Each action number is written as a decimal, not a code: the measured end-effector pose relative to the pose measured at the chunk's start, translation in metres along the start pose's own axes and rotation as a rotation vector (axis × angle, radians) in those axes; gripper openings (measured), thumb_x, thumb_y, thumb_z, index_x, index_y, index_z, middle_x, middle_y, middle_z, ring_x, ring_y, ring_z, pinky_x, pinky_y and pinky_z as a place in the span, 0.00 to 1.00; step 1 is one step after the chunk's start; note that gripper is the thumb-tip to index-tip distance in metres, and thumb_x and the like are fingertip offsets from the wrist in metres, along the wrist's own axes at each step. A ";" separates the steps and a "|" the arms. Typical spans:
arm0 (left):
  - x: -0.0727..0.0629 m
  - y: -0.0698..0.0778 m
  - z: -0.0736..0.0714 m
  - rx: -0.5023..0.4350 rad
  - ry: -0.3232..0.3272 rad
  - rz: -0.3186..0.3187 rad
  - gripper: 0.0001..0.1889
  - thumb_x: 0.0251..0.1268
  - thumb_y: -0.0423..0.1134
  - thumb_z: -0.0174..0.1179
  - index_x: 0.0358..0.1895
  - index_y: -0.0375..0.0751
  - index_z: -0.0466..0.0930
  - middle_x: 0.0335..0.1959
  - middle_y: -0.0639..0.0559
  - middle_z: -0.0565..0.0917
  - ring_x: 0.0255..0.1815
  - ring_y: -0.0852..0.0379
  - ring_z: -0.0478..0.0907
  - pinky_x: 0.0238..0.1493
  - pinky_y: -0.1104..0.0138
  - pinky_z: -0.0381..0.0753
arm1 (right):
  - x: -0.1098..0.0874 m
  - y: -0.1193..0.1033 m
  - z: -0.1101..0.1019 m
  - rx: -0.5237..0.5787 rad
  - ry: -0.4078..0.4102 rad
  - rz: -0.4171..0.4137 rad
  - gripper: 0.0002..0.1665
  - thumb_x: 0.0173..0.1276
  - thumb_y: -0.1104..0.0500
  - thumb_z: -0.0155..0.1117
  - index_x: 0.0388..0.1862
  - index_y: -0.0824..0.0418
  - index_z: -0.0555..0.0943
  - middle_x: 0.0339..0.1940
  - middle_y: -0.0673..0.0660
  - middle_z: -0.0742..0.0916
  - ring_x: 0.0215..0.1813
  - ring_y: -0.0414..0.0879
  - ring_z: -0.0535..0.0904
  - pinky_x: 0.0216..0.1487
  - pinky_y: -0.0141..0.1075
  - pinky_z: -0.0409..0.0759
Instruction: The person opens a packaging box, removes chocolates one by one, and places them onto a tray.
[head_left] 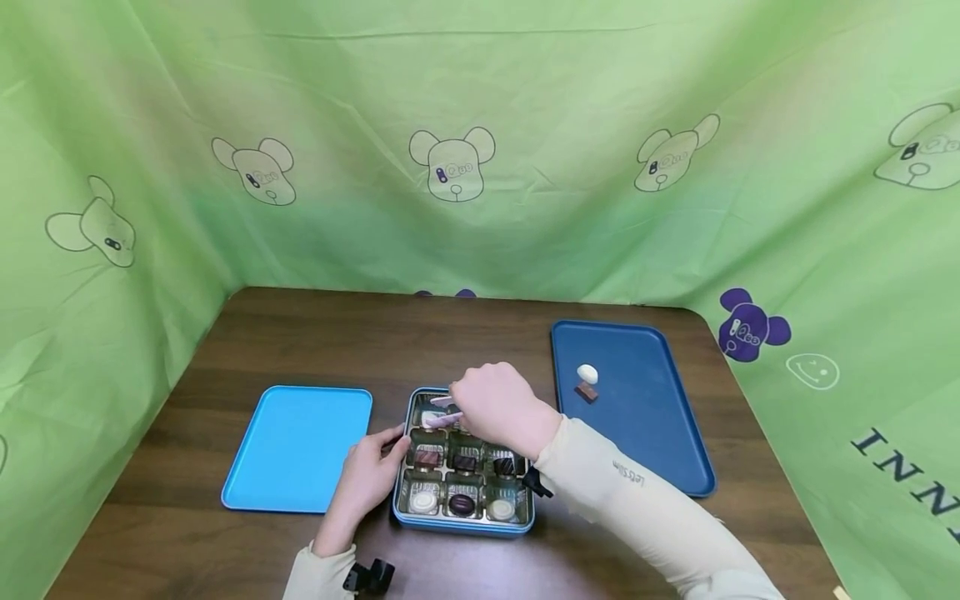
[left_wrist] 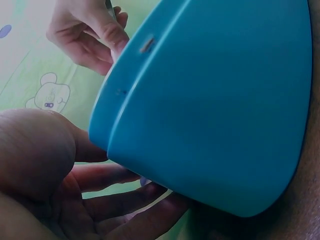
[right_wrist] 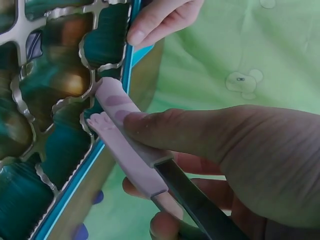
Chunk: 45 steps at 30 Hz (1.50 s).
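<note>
A blue tin box (head_left: pixel 465 528) with a clear divided insert stands on the table, with chocolates in several compartments. My left hand (head_left: pixel 369 471) holds its left side, with the thumb at the rim and the fingers along the wall. Over the far left compartments, my right hand (head_left: pixel 501 406) grips tongs (right_wrist: pixel 137 147) with pale pink-purple tips and a dark metal shaft. The tips reach down around a white chocolate (head_left: pixel 430 417) in the back left compartment; whether they touch it I cannot tell. A dark oval chocolate (head_left: pixel 461 505) lies in the front row between two white ones.
A light blue tray (head_left: pixel 300 450) lies left of the box. To the right, a dark blue tray (head_left: pixel 645 408) bears a white piece (head_left: pixel 587 373) and a brown chocolate (head_left: pixel 587 392), partly behind my right forearm. A green printed curtain (head_left: pixel 450 242) hangs around the wooden table (head_left: pixel 337 333).
</note>
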<state>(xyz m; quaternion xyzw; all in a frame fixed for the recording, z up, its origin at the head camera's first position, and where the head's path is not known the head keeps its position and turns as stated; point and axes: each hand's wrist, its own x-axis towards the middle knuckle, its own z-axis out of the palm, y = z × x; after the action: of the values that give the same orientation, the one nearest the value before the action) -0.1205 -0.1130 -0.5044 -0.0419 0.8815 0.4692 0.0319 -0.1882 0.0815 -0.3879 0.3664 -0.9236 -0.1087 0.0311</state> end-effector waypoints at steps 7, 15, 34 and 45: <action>0.000 0.000 0.000 0.002 -0.006 0.000 0.19 0.75 0.40 0.58 0.63 0.33 0.81 0.55 0.37 0.85 0.54 0.45 0.83 0.51 0.49 0.82 | 0.008 -0.001 -0.001 0.007 -0.041 -0.014 0.08 0.60 0.50 0.75 0.27 0.51 0.87 0.23 0.50 0.86 0.21 0.45 0.78 0.23 0.42 0.79; 0.000 0.000 0.000 0.002 0.001 0.011 0.19 0.75 0.40 0.58 0.62 0.33 0.81 0.54 0.38 0.86 0.54 0.45 0.83 0.52 0.48 0.81 | 0.018 -0.006 -0.003 0.006 -0.078 -0.019 0.08 0.63 0.51 0.71 0.26 0.51 0.86 0.25 0.50 0.87 0.25 0.47 0.81 0.26 0.44 0.81; -0.002 0.003 -0.003 0.001 -0.010 0.032 0.19 0.76 0.40 0.57 0.62 0.33 0.82 0.53 0.37 0.86 0.53 0.44 0.84 0.53 0.48 0.81 | 0.035 -0.033 0.007 -0.088 -0.145 -0.028 0.07 0.63 0.48 0.73 0.31 0.48 0.90 0.29 0.49 0.89 0.30 0.46 0.85 0.29 0.40 0.84; 0.000 0.001 -0.002 -0.007 -0.004 0.012 0.19 0.76 0.40 0.58 0.62 0.33 0.81 0.52 0.38 0.86 0.53 0.45 0.85 0.51 0.49 0.82 | 0.041 -0.032 0.011 -0.022 -0.141 -0.031 0.10 0.62 0.45 0.74 0.30 0.49 0.89 0.30 0.50 0.89 0.31 0.48 0.85 0.31 0.43 0.85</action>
<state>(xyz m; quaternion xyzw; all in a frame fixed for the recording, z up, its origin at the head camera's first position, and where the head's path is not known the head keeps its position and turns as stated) -0.1206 -0.1138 -0.5022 -0.0359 0.8800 0.4727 0.0306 -0.1987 0.0326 -0.4067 0.3716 -0.9165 -0.1446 -0.0316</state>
